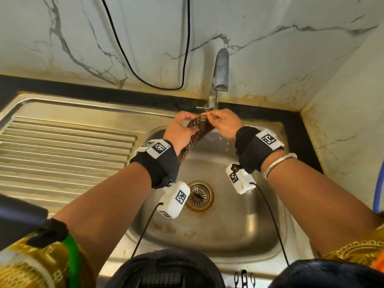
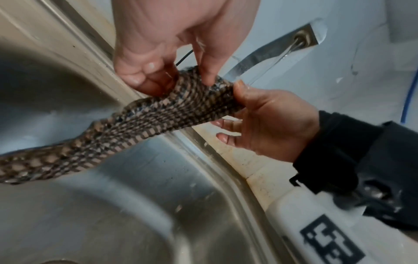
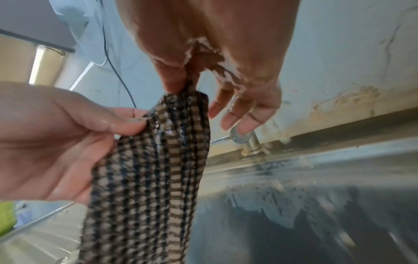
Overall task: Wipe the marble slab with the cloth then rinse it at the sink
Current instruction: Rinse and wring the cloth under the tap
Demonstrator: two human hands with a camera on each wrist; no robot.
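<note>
A wet brown checked cloth (image 1: 196,130) hangs bunched over the steel sink basin (image 1: 232,229), just below the tap (image 1: 221,69). A thin stream of water runs from the spout onto my right hand (image 1: 216,119), which pinches the cloth's top edge. My left hand (image 1: 184,122) grips the same end beside it. In the left wrist view, my left hand (image 2: 156,75) and right hand (image 2: 251,107) hold the cloth (image 2: 169,114) between them. Seen from the right wrist, the right hand (image 3: 178,82) pinches the cloth (image 3: 147,178) and the left hand (image 3: 122,123) clasps its side.
A ribbed steel drainboard (image 1: 62,146) lies left of the basin, with the drain (image 1: 199,195) at its bottom. Behind stand a stained marble wall (image 1: 83,38), a hanging black cable (image 1: 188,38) and a black counter strip (image 1: 62,86). A blue hose (image 1: 380,183) runs at the right edge.
</note>
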